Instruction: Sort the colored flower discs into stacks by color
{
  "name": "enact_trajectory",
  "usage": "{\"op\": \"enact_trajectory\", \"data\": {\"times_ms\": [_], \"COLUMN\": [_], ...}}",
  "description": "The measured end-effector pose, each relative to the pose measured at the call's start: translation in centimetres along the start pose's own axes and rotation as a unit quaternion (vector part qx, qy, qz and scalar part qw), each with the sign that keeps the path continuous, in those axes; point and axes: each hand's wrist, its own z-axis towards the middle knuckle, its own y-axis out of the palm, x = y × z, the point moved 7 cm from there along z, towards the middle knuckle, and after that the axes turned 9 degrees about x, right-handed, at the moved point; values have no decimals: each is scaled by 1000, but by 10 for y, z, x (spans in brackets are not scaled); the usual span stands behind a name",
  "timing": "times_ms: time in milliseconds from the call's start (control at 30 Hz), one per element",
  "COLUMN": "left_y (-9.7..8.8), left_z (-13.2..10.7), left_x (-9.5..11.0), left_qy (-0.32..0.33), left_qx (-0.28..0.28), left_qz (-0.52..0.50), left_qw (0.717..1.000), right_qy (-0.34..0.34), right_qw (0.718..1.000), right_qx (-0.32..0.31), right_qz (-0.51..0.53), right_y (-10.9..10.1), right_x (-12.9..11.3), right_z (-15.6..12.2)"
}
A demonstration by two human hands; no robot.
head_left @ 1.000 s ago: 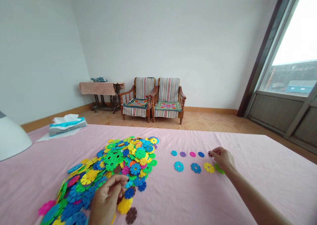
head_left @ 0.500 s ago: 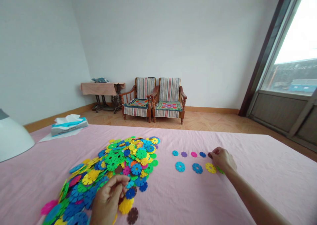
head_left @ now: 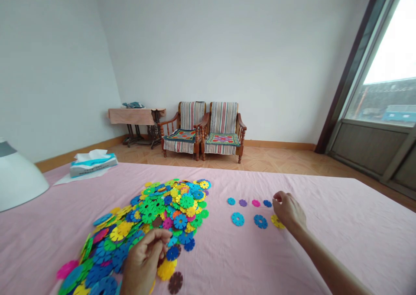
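My left hand (head_left: 144,258) hovers over the near right edge of a heap of colourful notched plastic discs (head_left: 147,210). Its thumb and fingers are pinched together; what they hold, if anything, is hidden. My right hand (head_left: 289,208) is at the right end of two rows of discs, fingers curled in a pinch, with no disc visible at the tips. In the far row lie small discs: light blue (head_left: 231,201), purple (head_left: 243,203), pink (head_left: 256,203) and dark blue (head_left: 267,203). Larger blue discs (head_left: 238,219) and a yellow one (head_left: 277,221), partly covered by my hand, form the near row.
A pink cloth (head_left: 208,269) covers the table. A tissue box (head_left: 94,165) and a white rounded object (head_left: 19,182) stand at the left. Beyond the table are two wooden armchairs (head_left: 222,132) and a cloth-covered sewing table (head_left: 131,116). A brown disc (head_left: 175,282) lies near the heap.
My right hand has shifted slightly left; the brown disc seen at its fingertips and the green one under it are now hidden. My left hand stays almost where it was.
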Motion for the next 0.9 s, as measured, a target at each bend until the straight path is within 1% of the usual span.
{"op": "enact_trajectory", "data": {"times_ms": [100, 167, 200, 267, 300, 367, 433, 533, 733, 833, 900], "left_y": [0, 0, 0, 2, 4, 8, 13, 21, 38, 48, 54], "left_z": [-1, -2, -4, -8, -11, -17, -22, -30, -51, -59, -64], "left_x": [4, 7, 9, 14, 17, 22, 26, 27, 35, 34, 32], "left_qy": [11, 28, 40, 73, 97, 147, 191, 242, 336, 358, 365], "left_qx": [0, -4, -8, -20, -29, -49, -71, -108, -189, -235, -274], "left_qz": [5, 14, 20, 35, 44, 67, 97, 148, 239, 299, 335], "left_qw": [1000, 1000, 999, 996, 994, 986, 974, 953, 891, 853, 824], "right_qy": [-72, -129, -164, -261, -288, -322, -349, -373, -369, -372, -375], "right_qw": [996, 989, 982, 952, 941, 930, 924, 918, 920, 919, 918], "right_qx": [-8, -17, -22, -35, -38, -38, -34, -26, -34, -32, -28], "right_qz": [42, 75, 94, 157, 171, 172, 155, 130, 127, 130, 128], "right_y": [-2, -2, -3, -6, -7, -8, -7, -4, -3, -5, -6], "right_x": [-33, -57, -70, -98, -108, -122, -130, -133, -130, -131, -132], "right_z": [-20, -43, -57, -92, -107, -133, -151, -163, -163, -163, -164]}}
